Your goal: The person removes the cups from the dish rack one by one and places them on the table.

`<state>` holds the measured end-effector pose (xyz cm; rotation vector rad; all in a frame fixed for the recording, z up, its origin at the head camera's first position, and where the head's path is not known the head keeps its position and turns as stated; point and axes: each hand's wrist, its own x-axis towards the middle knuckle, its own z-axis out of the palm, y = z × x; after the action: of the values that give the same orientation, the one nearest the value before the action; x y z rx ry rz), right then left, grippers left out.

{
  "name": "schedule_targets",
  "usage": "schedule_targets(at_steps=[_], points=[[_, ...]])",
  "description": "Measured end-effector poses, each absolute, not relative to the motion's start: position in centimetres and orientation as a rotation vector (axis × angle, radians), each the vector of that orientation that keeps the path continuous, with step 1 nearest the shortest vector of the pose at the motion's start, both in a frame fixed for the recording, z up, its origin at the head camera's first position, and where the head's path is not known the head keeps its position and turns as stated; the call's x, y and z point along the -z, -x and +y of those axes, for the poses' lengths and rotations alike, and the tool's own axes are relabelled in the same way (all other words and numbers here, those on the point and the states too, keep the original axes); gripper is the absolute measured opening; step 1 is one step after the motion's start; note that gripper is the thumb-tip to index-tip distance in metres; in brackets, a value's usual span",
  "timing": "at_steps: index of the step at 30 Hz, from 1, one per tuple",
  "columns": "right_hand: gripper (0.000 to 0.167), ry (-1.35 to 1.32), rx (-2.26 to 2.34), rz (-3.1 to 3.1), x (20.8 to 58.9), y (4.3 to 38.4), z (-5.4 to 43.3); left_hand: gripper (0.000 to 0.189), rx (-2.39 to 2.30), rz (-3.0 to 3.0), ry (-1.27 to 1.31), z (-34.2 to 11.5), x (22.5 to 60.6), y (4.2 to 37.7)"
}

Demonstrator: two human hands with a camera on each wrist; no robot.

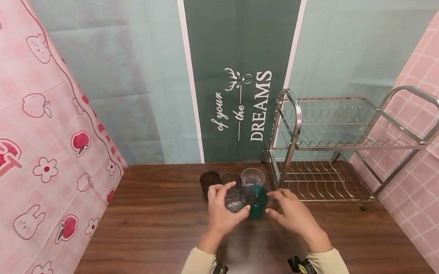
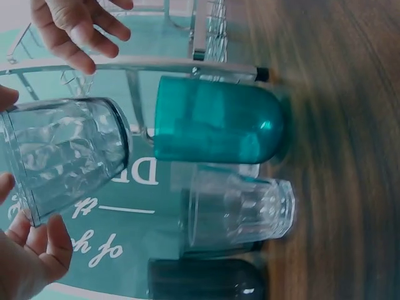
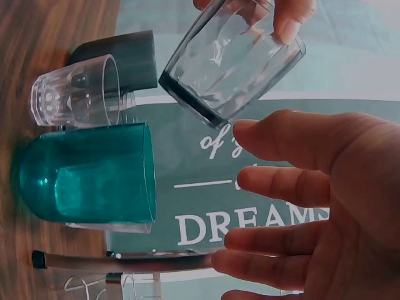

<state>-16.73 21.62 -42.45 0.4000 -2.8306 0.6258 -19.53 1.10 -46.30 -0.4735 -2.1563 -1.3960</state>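
Note:
My left hand (image 1: pixel 222 208) grips a see-through greyish glass (image 2: pixel 69 150) near its rim, tilted on its side above the table, its base pointing right. Just beyond that base is a teal cup (image 1: pixel 259 201), upright on the table. My right hand (image 1: pixel 293 213) is beside the teal cup, its fingers apart and relaxed with nothing in them; in the right wrist view its thumb tip lies close to the glass's base. Behind the teal cup stand a clear faceted cup (image 1: pixel 252 176) and a dark cup (image 1: pixel 209 179), with another brownish cup (image 1: pixel 231 180) between them, partly hidden by the left hand.
A two-tier metal dish rack (image 1: pixel 296 147) stands at the back right of the brown wooden table (image 1: pixel 141 231). Behind the table hangs a green curtain (image 1: pixel 249 30) with white lettering; pink patterned cloths (image 1: pixel 35 140) flank both sides.

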Motion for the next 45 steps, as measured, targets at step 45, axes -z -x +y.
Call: schedule_targets(at_steps=[45], points=[[0.043,-0.585,-0.452,-2.749,44.2,20.1,16.7,0.068,1.090,-2.476,0.156,-3.9,48.1,20.9]])
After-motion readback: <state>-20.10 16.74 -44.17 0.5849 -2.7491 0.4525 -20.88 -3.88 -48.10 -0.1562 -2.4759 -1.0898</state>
